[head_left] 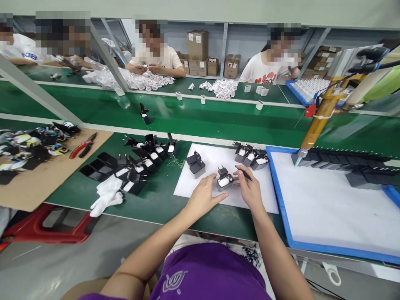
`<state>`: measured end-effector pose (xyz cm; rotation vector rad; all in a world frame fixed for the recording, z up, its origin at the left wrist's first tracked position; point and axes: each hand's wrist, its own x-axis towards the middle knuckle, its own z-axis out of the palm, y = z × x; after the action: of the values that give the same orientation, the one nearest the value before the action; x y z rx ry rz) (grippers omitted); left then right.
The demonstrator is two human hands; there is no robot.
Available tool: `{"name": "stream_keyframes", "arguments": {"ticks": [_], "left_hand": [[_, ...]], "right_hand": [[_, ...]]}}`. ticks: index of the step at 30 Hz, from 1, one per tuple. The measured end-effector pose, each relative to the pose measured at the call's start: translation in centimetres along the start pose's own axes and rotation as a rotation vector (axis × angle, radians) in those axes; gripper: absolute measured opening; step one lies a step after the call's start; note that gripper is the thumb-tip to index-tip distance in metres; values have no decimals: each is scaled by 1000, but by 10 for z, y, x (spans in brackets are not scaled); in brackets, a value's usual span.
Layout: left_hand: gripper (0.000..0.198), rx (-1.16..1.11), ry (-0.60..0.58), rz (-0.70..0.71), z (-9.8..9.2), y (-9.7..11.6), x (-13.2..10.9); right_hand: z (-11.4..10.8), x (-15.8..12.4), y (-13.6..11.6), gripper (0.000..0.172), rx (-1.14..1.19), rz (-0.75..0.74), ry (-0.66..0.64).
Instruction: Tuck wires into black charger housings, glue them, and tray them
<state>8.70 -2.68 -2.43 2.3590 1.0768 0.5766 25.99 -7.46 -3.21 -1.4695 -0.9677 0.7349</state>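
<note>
A black plug adapter housing (pixel 224 181) with two prongs and a white part inside stands on a white sheet (pixel 184 188) in front of me. At its left side is my left hand (pixel 204 195), fingers stretched and thumb apart; whether the fingertips touch the housing I cannot tell. My right hand (pixel 251 191) is on the other side, closed on a slim black tool (pixel 244 172) whose kind is unclear. Another black adapter (pixel 196 164) sits at the sheet's left. Several adapters (pixel 250 156) with white parts and red wires stand at its back right.
A blue-rimmed tray (pixel 283 208) with rows of black adapters lies right, beneath a yellow dispenser (pixel 318 118). More adapters (pixel 150 156), white gloves (pixel 108 193) and red pliers (pixel 83 146) lie left. Across the green conveyor (pixel 187 121), people work by white parts (pixel 220 88).
</note>
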Motion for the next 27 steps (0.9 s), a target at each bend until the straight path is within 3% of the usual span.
{"name": "stream_keyframes", "arguments": {"ticks": [4, 7, 11, 16, 27], "left_hand": [[46, -84, -178, 55, -8, -4, 19], [43, -92, -313, 133, -22, -8, 33], [41, -41, -423, 232, -36, -16, 44], [41, -99, -429, 272, -35, -24, 44], [46, -263, -459, 256, -25, -37, 43]], "right_hand": [[-3, -1, -3, 37, -51, -75, -9], [-8, -3, -10, 26, -116, -240, 34], [-13, -7, -20, 13, -103, -405, -96], [-13, -12, -23, 4, -96, -446, -171], [-13, -12, -23, 8, -207, -437, -387]]}}
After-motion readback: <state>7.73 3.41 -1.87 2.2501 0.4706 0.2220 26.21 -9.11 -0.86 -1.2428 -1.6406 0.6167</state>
